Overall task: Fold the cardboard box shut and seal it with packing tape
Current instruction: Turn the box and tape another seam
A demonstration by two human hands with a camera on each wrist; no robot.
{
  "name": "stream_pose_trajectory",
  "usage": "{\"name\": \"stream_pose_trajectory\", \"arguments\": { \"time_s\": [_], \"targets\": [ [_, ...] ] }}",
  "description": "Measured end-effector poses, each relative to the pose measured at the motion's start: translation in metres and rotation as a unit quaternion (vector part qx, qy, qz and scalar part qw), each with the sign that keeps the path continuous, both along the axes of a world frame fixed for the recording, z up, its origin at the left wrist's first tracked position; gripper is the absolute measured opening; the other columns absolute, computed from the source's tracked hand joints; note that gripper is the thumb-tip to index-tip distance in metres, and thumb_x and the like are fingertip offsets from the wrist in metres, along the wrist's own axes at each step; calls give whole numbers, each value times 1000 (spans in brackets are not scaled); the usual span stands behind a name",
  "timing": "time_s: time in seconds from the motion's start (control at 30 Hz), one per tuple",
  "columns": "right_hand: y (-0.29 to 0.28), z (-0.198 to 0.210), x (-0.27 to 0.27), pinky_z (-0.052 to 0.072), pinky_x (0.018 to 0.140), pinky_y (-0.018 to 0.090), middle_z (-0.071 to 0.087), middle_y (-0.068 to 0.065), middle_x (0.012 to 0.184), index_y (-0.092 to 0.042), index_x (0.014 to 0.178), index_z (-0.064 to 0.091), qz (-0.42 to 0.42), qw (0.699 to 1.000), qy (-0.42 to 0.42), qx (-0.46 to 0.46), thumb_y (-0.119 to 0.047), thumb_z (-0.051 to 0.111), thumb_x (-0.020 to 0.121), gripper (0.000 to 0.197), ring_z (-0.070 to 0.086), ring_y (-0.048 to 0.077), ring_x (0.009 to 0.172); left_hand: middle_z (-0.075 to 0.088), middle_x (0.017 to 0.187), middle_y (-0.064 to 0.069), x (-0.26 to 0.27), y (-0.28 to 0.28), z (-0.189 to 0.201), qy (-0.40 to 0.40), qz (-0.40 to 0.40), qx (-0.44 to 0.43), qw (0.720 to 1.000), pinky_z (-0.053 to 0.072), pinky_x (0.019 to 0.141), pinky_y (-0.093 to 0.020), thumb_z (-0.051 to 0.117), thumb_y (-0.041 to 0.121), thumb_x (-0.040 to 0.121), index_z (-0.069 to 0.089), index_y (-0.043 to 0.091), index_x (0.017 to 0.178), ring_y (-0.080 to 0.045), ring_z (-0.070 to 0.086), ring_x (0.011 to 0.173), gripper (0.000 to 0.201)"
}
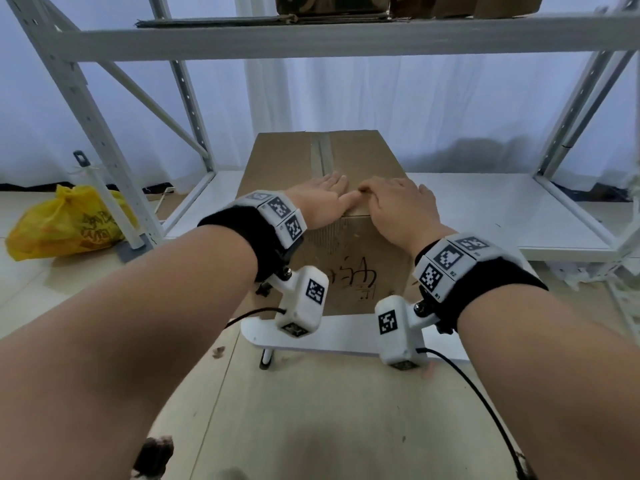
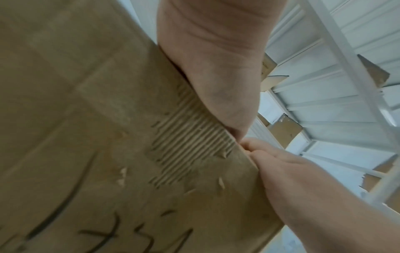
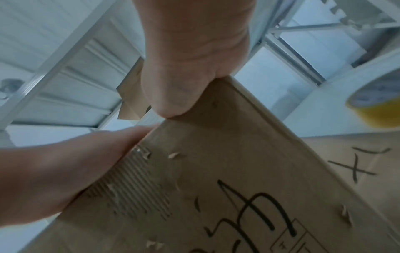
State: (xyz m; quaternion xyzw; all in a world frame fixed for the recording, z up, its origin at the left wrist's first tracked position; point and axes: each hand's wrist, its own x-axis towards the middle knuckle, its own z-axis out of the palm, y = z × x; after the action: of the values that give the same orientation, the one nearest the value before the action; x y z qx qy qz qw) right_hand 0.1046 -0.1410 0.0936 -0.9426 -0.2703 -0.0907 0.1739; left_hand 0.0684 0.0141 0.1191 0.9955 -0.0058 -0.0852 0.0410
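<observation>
A brown cardboard box (image 1: 287,161) stands on a low white stand, its top flaps folded down. A strip of tape (image 1: 323,154) runs along the far half of the centre seam. My left hand (image 1: 322,199) lies flat on the top near the front edge, left of the seam. My right hand (image 1: 394,202) rests on the top right of the seam, its fingertips meeting the left hand's. The wrist views show the left palm (image 2: 216,68) and the right palm (image 3: 190,59) over the box's front edge. A yellow tape roll (image 3: 376,106) lies on the white shelf to the right.
A white metal shelving frame (image 1: 83,109) surrounds the box, with a low white shelf (image 1: 502,209) at the right and a crossbeam (image 1: 346,39) overhead carrying cardboard. A yellow plastic bag (image 1: 65,223) sits on the floor at the left. The white stand (image 1: 343,334) juts toward me.
</observation>
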Motion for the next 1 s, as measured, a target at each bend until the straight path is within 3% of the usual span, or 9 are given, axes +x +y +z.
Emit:
{"name": "stream_pose_trajectory", "arguments": {
  "time_s": [0.13,0.23,0.3,0.4,0.57,0.7,0.8,0.9,1.0],
  "targets": [
    [0,2,-5,28,106,44,47,-4,143,-29,135,46,-4,1000,-2,-3,-26,29,100,39,36,20,133,4,159,-6,-38,0,1,-38,-90,39,994,8,116,-26,23,47,101,4,12,152,-15,10,146,64],
    [-8,2,-6,33,104,40,47,0,142,-23,140,40,-4,998,-4,60,-30,39,98,43,41,21,130,38,149,6,-56,12,13,-52,-113,-44,991,29,107,-24,34,38,101,33,23,146,-11,41,131,47],
    [-15,3,-7,35,106,38,44,3,143,-20,142,36,-2,987,27,161,-34,52,94,53,41,22,129,57,127,13,-61,23,21,-103,-80,-130,983,38,89,-14,42,40,99,51,27,136,-8,54,113,40],
    [-25,4,-6,40,102,36,41,8,137,-17,140,34,-69,965,83,237,-49,64,84,70,46,23,123,48,141,-2,-52,52,18,-153,60,-130,978,33,102,-28,44,41,97,45,22,140,-22,45,129,46],
    [-27,7,-10,61,67,41,48,6,123,-11,129,42,-130,903,296,284,-55,61,83,66,60,29,101,54,134,-7,-53,75,2,-110,147,-98,978,38,93,-34,36,51,95,54,23,129,-27,51,119,47],
    [-16,4,-12,55,85,43,50,8,126,-12,130,45,-104,853,343,380,-38,58,91,49,53,28,110,58,113,-2,-76,76,-5,-190,160,-14,969,37,65,-30,34,46,95,62,17,95,-23,58,89,41],
    [7,-5,-20,42,101,44,42,7,139,-17,143,28,-79,866,313,381,-39,56,92,62,46,26,120,62,86,2,-93,77,-5,-217,183,21,959,31,53,-26,32,45,95,64,18,81,-17,53,67,44],
    [30,-10,-27,24,114,49,8,9,157,-31,152,9,-69,895,288,333,-51,51,90,77,18,31,143,54,61,-1,-112,74,-7,-241,179,22,954,31,50,-25,33,41,96,63,14,71,-18,52,58,48],
    [39,-10,-25,12,117,51,-18,7,158,-41,150,16,-61,895,306,319,-58,45,91,68,-1,31,147,64,74,-9,-124,74,-13,-270,153,-27,950,43,58,-30,37,33,97,67,11,77,-22,58,67,42]
  ]
}}
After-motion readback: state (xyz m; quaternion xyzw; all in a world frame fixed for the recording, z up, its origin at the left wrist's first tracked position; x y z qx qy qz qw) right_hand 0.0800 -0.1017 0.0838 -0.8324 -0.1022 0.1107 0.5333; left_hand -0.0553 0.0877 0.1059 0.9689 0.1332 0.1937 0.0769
